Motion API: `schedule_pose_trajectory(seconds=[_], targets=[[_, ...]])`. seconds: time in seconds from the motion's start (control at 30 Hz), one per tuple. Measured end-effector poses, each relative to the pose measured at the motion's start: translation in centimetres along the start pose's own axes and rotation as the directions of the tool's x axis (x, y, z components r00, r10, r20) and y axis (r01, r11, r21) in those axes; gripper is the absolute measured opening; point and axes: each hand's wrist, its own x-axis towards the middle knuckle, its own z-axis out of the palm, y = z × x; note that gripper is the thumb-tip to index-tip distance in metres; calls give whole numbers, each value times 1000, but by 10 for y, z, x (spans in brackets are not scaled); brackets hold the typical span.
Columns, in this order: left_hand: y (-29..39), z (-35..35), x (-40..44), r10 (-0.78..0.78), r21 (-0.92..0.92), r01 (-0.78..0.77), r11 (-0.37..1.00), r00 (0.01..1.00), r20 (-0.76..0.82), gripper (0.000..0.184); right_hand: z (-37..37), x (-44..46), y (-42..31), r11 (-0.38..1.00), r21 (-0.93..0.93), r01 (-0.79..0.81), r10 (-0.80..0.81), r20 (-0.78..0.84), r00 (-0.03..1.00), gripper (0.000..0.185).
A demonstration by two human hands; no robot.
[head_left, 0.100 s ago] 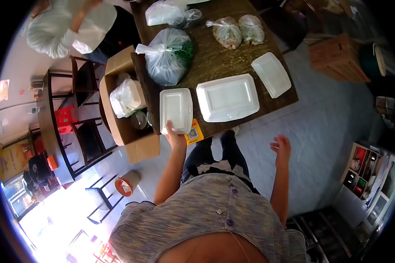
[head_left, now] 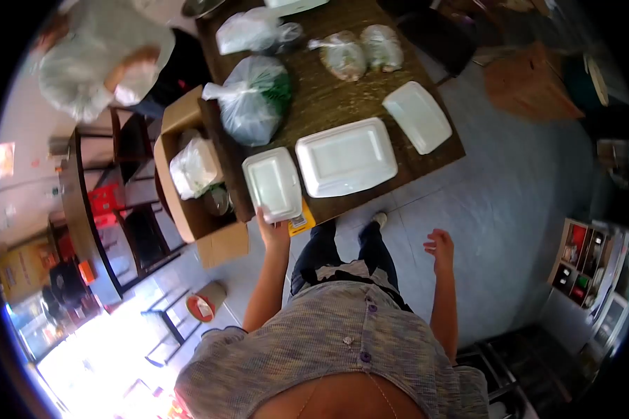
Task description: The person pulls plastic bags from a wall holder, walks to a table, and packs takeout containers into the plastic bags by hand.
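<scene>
My left hand [head_left: 272, 230] grips the near edge of a closed white foam box [head_left: 272, 184] at the left front of the wooden table. Right beside it lies a larger closed white box [head_left: 346, 158]. A third white container [head_left: 418, 117] rests near the table's right edge. My right hand [head_left: 440, 248] hangs over the floor to the right of the table, empty, with its fingers loosely bent and apart. A yellow card with a printed code [head_left: 301, 220] shows partly beside the left box.
Plastic bags, one large and knotted [head_left: 250, 101], stand toward the far side of the table [head_left: 321, 103]. Left of it is an open cardboard box [head_left: 177, 126] with bagged things. Another person [head_left: 105, 59] is at the upper left. A bin [head_left: 206, 302] stands on the floor.
The view has shifted slightly, so the table and boxes appear further left. The left box looks slightly turned in my left hand. My right hand stays apart, a little lower.
</scene>
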Motion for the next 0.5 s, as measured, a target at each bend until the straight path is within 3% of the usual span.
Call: schedule_pose_trajectory(seconds=[0.03,0.07,0.1,0.13,0.17,0.2,0.23,0.27,0.3,0.37,0.43,0.47,0.5], targets=[[-14,-20,-8,2,49,1,999,998,-67,51,-30,-5,23,998,-42,-49,49,4,999,23],[-28,-27,-40,19,122,-26,992,998,64,46,-69,-14,46,993,-69,-91,89,-30,996,22],[-46,-84,-29,-43,160,-19,987,925,378,41,-111,-28,72,984,-58,-168,167,-29,986,22],[-45,-93,-28,-243,129,225,966,959,147,45,-138,-30,105,974,-25,-225,225,-13,974,22],[-59,-59,-68,-87,434,84,897,996,-13,51,-162,-23,140,959,-31,-283,283,10,959,20],[-78,-52,-90,-40,564,130,815,985,-169,53,-190,-23,176,960,-47,-276,278,25,960,20],[-96,-80,-80,-166,654,212,726,977,-132,55,-216,-26,201,930,-47,-363,360,-64,931,19],[-124,-81,-87,-182,681,262,684,965,-188,38,-240,-30,219,890,-38,-454,446,-134,885,18],[-141,-105,-59,-643,617,418,667,742,192,26,-257,-45,227,880,10,-475,467,-200,861,17],[-205,-87,-40,-842,685,491,539,341,418,19,-299,-62,237,858,79,-508,507,-295,810,16],[-276,-34,-77,-783,814,308,492,565,259,25,-342,-72,247,832,136,-538,547,-361,755,14],[-322,4,-112,-621,775,324,543,776,111,21,-361,-70,246,824,178,-538,562,-382,734,12],[-352,34,-122,-746,832,170,528,562,358,19,-377,-55,243,822,230,-521,568,-394,722,11]])
